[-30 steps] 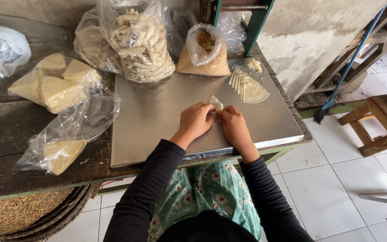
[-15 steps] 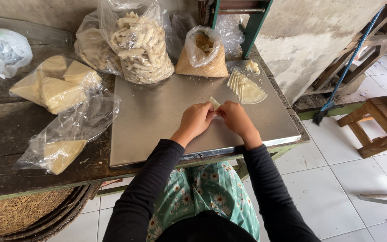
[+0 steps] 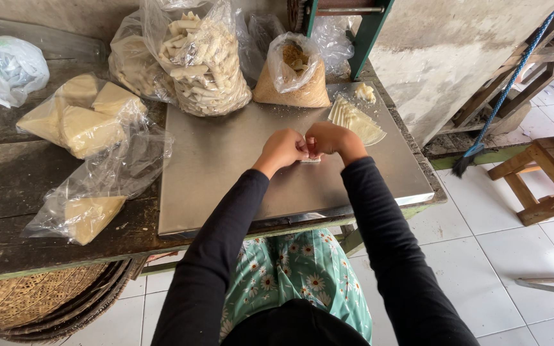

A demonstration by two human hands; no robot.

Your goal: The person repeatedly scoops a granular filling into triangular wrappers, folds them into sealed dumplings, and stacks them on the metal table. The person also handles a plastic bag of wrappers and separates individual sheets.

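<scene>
A: So, which step is this?

B: The rolling, I think. The left hand [image 3: 282, 148] and the right hand [image 3: 328, 138] are together over the metal sheet [image 3: 226, 173], fingers curled almost closed, and they pinch a small pale wrapper piece [image 3: 311, 159] between them, low against the sheet.

A: Is it already rolled?

B: I cannot tell; the hands cover most of it (only a small edge shows below the knuckles).

A: What does the next move need?

B: A light, even press, I judge, so the thin piece does not tear. The stack of flat wrappers [image 3: 354, 120] lies just beyond the right hand, and the bag of finished rolls [image 3: 205, 61] stands at the back.
</scene>
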